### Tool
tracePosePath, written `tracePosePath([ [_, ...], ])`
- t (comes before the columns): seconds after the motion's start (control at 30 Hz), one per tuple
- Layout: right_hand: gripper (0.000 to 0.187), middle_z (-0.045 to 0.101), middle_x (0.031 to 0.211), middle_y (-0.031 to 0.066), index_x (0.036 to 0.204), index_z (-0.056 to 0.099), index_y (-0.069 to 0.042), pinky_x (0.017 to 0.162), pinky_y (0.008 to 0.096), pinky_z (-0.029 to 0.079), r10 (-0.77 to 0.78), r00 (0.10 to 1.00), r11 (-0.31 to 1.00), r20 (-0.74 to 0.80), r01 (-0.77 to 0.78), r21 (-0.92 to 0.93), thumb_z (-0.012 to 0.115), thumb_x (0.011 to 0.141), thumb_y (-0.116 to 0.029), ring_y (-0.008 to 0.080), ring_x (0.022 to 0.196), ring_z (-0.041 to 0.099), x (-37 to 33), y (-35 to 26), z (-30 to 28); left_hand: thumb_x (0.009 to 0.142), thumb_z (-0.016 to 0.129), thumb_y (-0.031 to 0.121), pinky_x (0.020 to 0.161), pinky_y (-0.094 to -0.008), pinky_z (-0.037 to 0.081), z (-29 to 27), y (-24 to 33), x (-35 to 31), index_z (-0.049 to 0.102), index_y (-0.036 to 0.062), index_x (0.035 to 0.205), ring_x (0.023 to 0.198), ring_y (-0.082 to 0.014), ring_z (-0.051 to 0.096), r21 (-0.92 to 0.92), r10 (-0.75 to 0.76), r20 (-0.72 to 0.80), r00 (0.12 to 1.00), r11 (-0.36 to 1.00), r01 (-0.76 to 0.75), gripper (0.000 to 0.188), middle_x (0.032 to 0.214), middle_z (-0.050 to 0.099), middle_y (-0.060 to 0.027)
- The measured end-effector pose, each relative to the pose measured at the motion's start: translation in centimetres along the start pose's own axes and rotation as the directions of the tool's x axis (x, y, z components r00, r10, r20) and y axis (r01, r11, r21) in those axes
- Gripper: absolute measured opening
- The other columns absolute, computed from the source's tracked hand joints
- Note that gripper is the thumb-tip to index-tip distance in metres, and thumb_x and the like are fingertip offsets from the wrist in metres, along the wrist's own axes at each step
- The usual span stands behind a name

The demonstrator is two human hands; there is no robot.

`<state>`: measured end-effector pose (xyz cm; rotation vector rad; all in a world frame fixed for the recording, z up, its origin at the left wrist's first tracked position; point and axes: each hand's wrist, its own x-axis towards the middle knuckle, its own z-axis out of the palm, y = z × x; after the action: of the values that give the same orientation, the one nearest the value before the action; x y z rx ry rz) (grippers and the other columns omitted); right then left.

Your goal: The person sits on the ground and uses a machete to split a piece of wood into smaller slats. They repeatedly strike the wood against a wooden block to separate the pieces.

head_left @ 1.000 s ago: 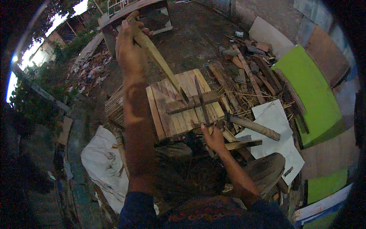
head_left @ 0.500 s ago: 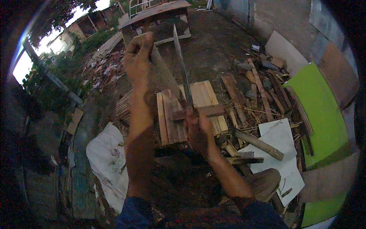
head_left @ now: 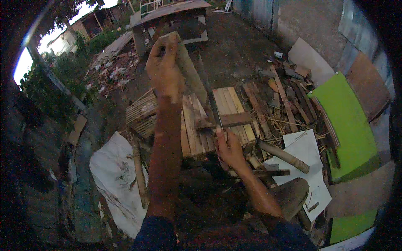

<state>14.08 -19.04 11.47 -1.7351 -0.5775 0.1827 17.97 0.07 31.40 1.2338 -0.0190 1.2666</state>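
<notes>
Raised ahead of me, my left hand [head_left: 164, 71] is closed around the upper end of a flat tan wooden slat [head_left: 190, 69]. The slat slants down toward a low platform of wooden strips [head_left: 190, 138]. Lower and to the right, my right hand [head_left: 230, 148] grips a machete [head_left: 214, 104], its long narrow blade pointing up and away from me. Most of the handle is hidden in my fingers. The blade runs close along the slat's right side; I cannot tell whether they touch. A short brown crosspiece [head_left: 235, 119] lies across the strips beside the blade.
Scrap wood [head_left: 289, 94] and straw lie to the right, near a bamboo pole [head_left: 284, 156], white sheets [head_left: 307, 167] and a green panel [head_left: 345, 121]. At left are a white sack [head_left: 111, 163] and a ribbed bundle [head_left: 141, 113]. A table-like structure [head_left: 173, 14] stands at the back.
My left hand and the slat have shifted slightly right. My right hand has moved down and right, drawing the machete lower along the slat. Both hands keep their grip.
</notes>
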Motion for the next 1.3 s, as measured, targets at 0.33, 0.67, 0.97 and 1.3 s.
tracePosePath([
  [0.33,0.043,0.054,0.06,0.0078,0.095,0.056,0.005,0.052,0.0362,0.038,0.219,0.968,0.971,0.12,-0.204,-0.126,0.049,0.107,-0.035,0.0153,0.053,0.047,-1.5,6.5,-0.4,0.091,0.079,0.03,0.073,-0.0251,0.048,0.3,1.4,0.1,0.072,0.0015,0.107,0.083,-0.0094,0.061,0.117,0.003,-0.064,0.998,0.993,0.005,0.034,0.095,0.07,-0.0025],
  [0.67,0.041,0.057,0.06,0.012,0.097,0.059,0.007,0.054,0.0392,0.041,-0.096,0.988,0.991,-0.124,0.083,-0.109,0.049,0.106,-0.031,0.0172,0.053,0.052,-0.5,8.6,2.4,0.092,0.078,0.026,0.075,-0.0244,0.049,2.4,1.3,-1.2,0.072,0.003,0.104,0.083,-0.0075,0.06,0.003,0.003,-0.006,1.0,1.0,-0.003,0.026,0.093,0.07,-0.0003],
  [0.97,0.039,0.055,0.057,0.0069,0.098,0.06,0.007,0.052,0.0336,0.04,-0.052,0.997,0.998,-0.058,0.05,-0.028,0.053,0.105,-0.031,0.014,0.051,0.051,-1.7,6.9,0.9,0.092,0.078,0.029,0.074,-0.0257,0.048,2.7,-0.2,-0.6,0.073,0.003,0.106,0.082,-0.0081,0.06,0.053,0.087,0.027,0.996,0.995,-0.089,0.03,0.093,0.07,-0.0004],
  [1.3,0.034,0.054,0.054,0.0066,0.1,0.058,0.006,0.046,0.033,0.039,-0.055,0.998,0.998,-0.024,0.055,-0.01,0.055,0.105,-0.027,0.015,0.044,0.05,-1.7,3.5,2.0,0.092,0.077,0.029,0.078,-0.0262,0.049,-0.7,-1.1,0.7,0.072,0.0,0.109,0.088,-0.0097,0.062,0.016,0.061,-0.042,0.997,0.998,-0.06,0.034,0.1,0.072,-0.0024],
])
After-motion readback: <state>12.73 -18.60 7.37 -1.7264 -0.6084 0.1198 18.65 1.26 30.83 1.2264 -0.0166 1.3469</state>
